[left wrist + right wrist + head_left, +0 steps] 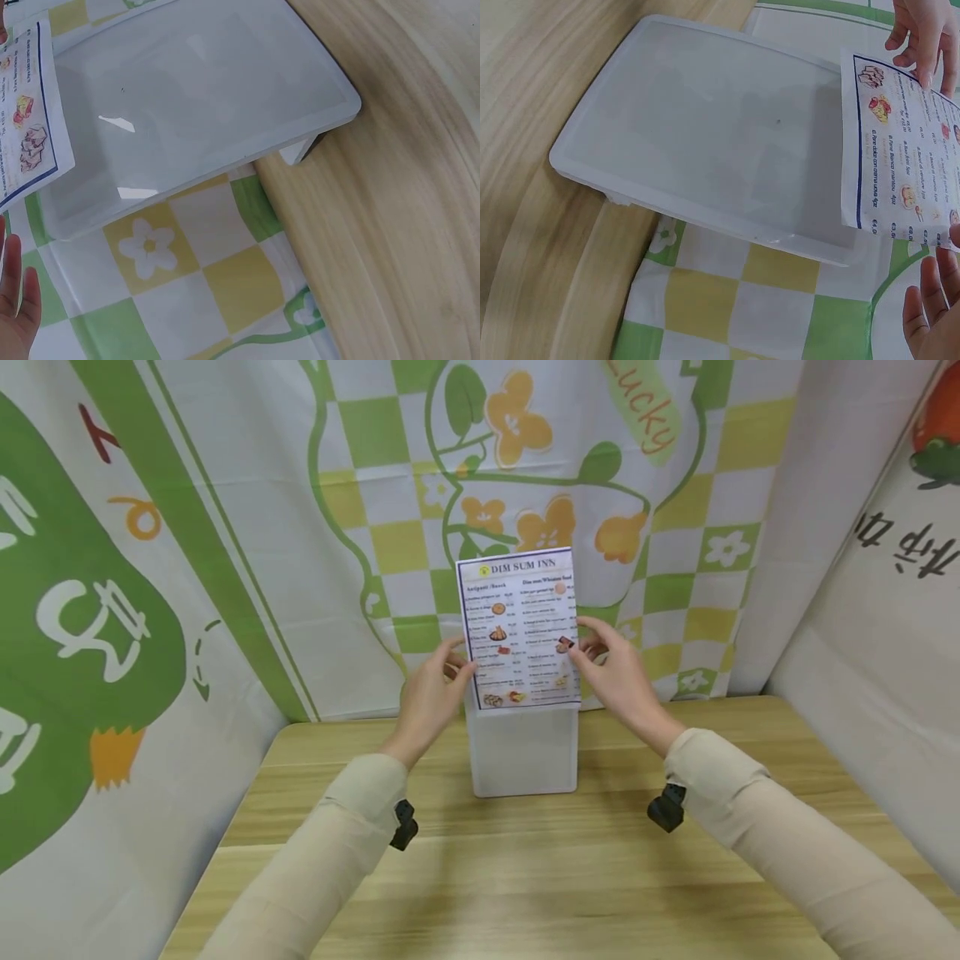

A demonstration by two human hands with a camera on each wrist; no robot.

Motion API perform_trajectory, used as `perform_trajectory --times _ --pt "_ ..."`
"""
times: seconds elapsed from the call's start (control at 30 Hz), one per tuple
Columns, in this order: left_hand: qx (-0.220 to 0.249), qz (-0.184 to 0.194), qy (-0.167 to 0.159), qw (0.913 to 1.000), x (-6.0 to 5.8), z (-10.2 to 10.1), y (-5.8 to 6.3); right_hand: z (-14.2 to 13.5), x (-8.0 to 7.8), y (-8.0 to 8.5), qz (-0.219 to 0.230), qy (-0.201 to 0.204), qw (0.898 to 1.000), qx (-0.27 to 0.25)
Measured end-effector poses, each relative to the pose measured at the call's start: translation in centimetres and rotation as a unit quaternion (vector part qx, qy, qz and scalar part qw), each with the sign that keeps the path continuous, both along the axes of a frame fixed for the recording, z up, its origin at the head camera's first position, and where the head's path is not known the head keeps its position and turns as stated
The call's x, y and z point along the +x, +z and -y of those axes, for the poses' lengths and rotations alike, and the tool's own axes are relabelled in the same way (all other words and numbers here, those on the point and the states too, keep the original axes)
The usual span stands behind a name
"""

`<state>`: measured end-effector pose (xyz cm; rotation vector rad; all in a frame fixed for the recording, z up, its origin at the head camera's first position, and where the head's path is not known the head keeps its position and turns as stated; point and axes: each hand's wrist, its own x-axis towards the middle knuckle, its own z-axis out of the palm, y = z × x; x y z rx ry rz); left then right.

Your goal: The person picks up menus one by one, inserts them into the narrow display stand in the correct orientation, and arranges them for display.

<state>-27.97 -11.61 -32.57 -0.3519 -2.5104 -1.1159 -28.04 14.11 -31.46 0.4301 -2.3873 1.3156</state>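
Note:
A printed menu sheet (517,635) headed "DIM SUM INN" is held upright in front of the upper part of a white board (525,752). My left hand (435,689) pinches its left edge, thumb on the front. On the opposite edge, the right hand (618,677) pinches the paper in the same way. The right wrist view shows the menu's lower corner (870,150) overlapping the glossy board (705,127). In the left wrist view the board (195,90) leans back on a small foot; the left hand (16,315) is mostly cut off.
The board stands on a wood-grain table (525,877) close to its back edge. Behind it hangs a checkered, flowered cloth (375,435). Printed fabric walls (225,527) enclose the left and right sides.

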Motion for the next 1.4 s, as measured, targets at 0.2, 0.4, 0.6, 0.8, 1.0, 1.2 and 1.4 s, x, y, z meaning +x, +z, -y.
perform_trajectory --times 0.2,0.4,0.6,0.8,1.0,1.2,1.4 --pt "0.006 -0.004 0.001 1.0000 -1.2 -0.2 0.8 0.1 -0.9 1.1 -0.018 0.000 1.000 0.002" --pt "0.009 -0.027 0.004 0.9996 -2.4 0.1 1.9 0.7 -2.0 2.3 -0.033 -0.010 0.999 0.006" --pt "0.008 -0.036 0.010 0.9993 -2.9 0.5 2.6 1.3 -2.8 3.3 -0.037 -0.013 0.999 0.002" --pt "0.011 -0.028 0.016 0.9994 -3.2 0.5 2.8 1.5 -3.4 3.6 -0.034 -0.018 0.999 0.009" --pt "0.008 -0.027 0.023 0.9993 -3.4 0.5 3.0 1.6 -3.6 3.7 -0.038 -0.019 0.999 0.007" --pt "0.005 -0.025 0.025 0.9994 -3.5 0.6 3.0 1.6 -3.7 3.8 -0.029 -0.020 0.999 0.009" --pt "0.004 -0.017 0.027 0.9995 -3.5 0.6 2.9 1.5 -3.8 3.8 -0.023 -0.023 0.999 0.015"
